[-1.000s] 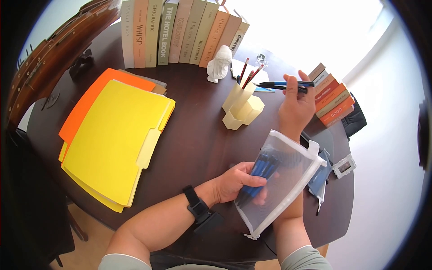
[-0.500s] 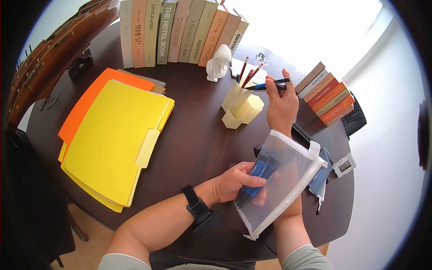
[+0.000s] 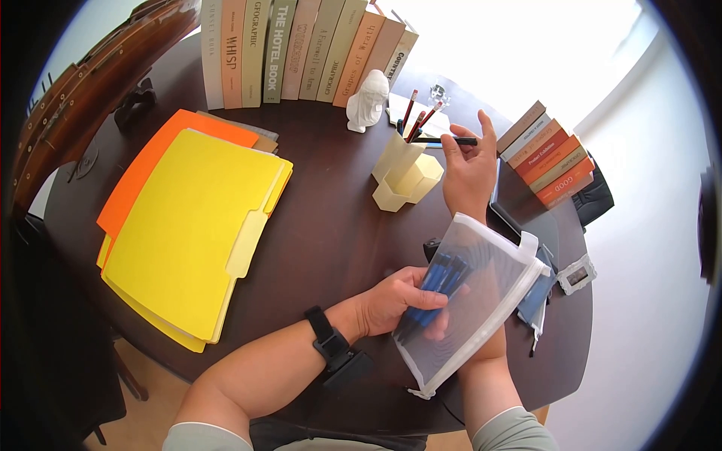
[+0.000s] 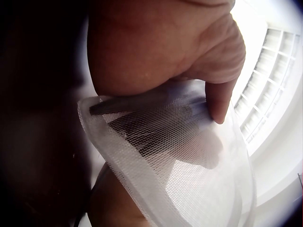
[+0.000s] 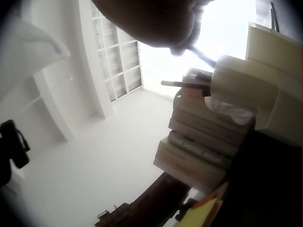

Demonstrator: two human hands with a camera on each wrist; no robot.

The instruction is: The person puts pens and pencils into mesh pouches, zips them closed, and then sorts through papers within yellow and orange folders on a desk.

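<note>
With your left hand gripping the mesh pouch, tip the dark pen that your right hand pinches upright above the cream pen holder.

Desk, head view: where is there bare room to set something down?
The desk is bare between the yellow folder and the pen holder, beyond the left hand. It is crowded around the pen holder, near the white bust and right hand.

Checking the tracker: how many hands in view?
2: left hand gripping the mesh pouch, right hand holding a pen at the pencil cup. No others seen.
</note>
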